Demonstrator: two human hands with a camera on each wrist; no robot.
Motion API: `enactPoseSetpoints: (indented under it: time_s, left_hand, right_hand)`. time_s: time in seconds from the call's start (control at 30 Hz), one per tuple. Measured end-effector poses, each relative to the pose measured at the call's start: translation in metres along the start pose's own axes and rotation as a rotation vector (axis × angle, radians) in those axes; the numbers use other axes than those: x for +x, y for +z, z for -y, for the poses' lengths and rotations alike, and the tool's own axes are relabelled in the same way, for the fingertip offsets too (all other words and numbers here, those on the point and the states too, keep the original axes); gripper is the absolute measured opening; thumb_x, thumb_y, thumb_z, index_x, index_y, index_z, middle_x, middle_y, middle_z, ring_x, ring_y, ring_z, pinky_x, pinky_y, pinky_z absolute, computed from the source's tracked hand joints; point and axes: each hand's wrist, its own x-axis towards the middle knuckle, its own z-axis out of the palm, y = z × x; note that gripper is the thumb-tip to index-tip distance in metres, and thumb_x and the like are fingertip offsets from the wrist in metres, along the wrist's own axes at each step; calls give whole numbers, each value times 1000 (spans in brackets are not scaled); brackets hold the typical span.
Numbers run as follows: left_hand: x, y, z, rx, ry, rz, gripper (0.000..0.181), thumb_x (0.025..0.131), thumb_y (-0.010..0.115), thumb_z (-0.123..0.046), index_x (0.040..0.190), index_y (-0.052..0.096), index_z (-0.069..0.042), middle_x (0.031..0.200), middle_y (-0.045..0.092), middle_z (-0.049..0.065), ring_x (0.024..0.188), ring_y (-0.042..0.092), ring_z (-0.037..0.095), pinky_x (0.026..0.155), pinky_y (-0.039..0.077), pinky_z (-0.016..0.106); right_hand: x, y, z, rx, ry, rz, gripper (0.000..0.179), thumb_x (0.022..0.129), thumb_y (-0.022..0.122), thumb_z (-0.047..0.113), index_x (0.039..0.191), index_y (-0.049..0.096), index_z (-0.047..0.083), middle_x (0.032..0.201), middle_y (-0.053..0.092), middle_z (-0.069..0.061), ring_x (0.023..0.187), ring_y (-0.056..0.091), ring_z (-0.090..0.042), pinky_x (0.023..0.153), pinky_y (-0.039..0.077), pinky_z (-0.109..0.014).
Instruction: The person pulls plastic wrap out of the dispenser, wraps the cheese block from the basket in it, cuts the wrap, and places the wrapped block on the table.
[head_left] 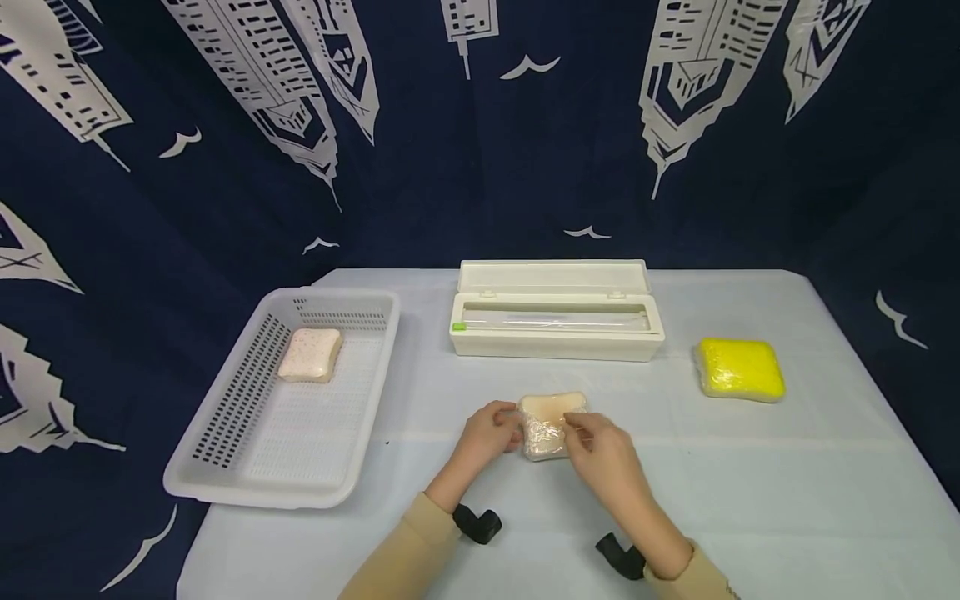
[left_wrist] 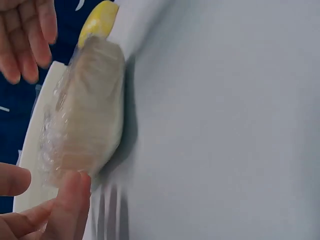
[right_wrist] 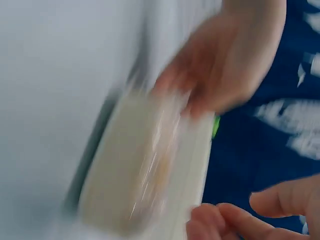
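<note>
Wrapped slice (head_left: 546,429) rests on the worktop (head_left: 757,492), lower centre of the head view. Left hand (head_left: 487,435) touches its left edge, fingers loose; right hand (head_left: 606,457), at its right edge, is released. I judge it light, soft, easily dented, its film (head_left: 542,444) slick; hold lightly by opposite sides.

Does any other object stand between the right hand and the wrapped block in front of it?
Nothing visible does. In the head view, the right hand is at the right edge of the wrapped block. The white box stands beyond, and the yellow block off to the right.
</note>
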Motion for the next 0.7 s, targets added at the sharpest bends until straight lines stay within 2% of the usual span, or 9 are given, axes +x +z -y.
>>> enactPoseSetpoints:
  time_s: [0.07,0.1,0.2,0.33,0.5,0.7]
  left_hand:
    - [4,-3,-2,-34,-43,21,38,98,57,-16,130,56,5,100,70,16,78,72,20,67,60,27]
    - [6,-4,-2,-44,-61,31,39,99,56,-18,130,55,5,101,69,17,78,72,21,68,60,27]
    - [10,-4,-4,-97,-107,68,41,100,55,-20,132,54,6,104,69,18,80,72,21,67,60,27]
    - [15,-2,-6,-149,-123,115,42,102,51,-22,134,53,5,103,68,17,77,69,17,67,60,26]
    - [16,0,-11,-150,-115,125,40,103,45,-23,133,54,2,99,65,15,73,64,15,64,60,26]
    - [10,-6,-23,-164,-59,123,37,105,42,-29,130,57,-5,112,64,15,84,67,20,69,61,33]
  right_hand:
    - [14,-11,-12,22,59,5,32,95,59,16,118,66,-7,107,69,-21,94,67,-31,76,57,-42]
    - [22,-16,-18,31,97,36,34,96,58,18,119,65,-7,104,69,-20,92,67,-30,73,56,-41]
    - [38,-23,-38,77,209,178,44,100,53,26,122,60,-11,100,70,-20,85,69,-25,70,57,-36]
    - [51,-20,-59,237,313,318,53,104,45,31,125,53,-17,101,70,-22,75,70,-16,68,60,-29]
    - [56,-15,-66,332,351,379,64,106,37,39,133,45,-18,102,68,-23,70,68,-11,65,60,-29]
    - [56,-20,-58,347,379,368,75,106,26,50,131,46,-18,100,66,-25,69,69,-16,64,61,-33]
